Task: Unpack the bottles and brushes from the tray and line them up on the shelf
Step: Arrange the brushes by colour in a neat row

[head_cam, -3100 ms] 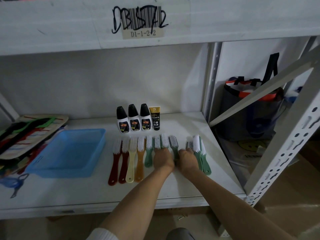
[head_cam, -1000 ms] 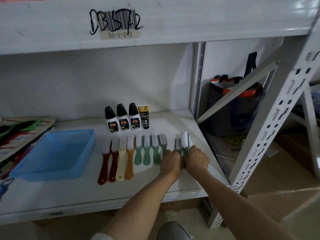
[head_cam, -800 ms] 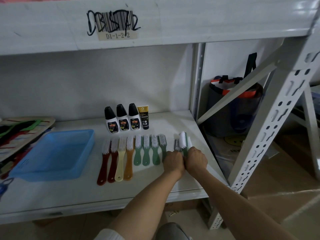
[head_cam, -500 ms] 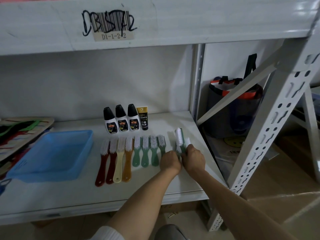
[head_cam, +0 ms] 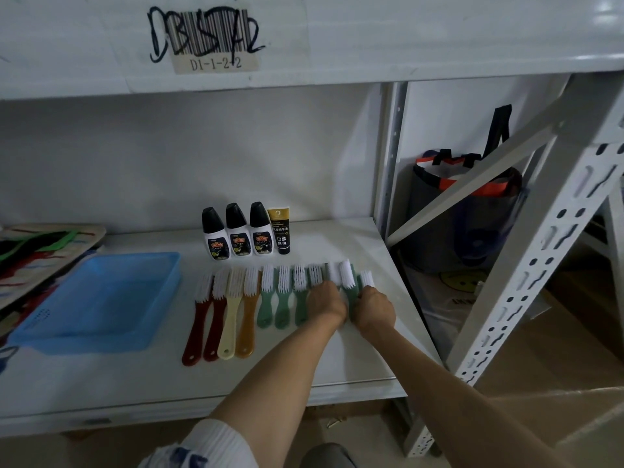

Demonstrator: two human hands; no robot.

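- The left hand (head_cam: 327,303) and right hand (head_cam: 374,307) sit side by side at the right end of the brush row, both curled narrow over the handles of the last green brushes (head_cam: 347,282). How many brushes each one holds is hidden under the knuckles.
- The grip looks meant to nudge these last brushes tight against their neighbours so that the bristle heads line up with the rest.
- The row lies flat on the white shelf (head_cam: 337,366), bristles pointing to the back wall: two dark red brushes (head_cam: 206,315), a cream brush (head_cam: 231,315), an amber brush (head_cam: 248,312), then short green ones (head_cam: 282,298). All have white bristles.
- Behind the row stand three white bottles with black caps (head_cam: 238,234), touching, and a black-and-gold tube (head_cam: 281,231) just beside them.
- The blue tray (head_cam: 98,298) rests to the left and appears empty, so I judge the unpacking done and only the straightening left.
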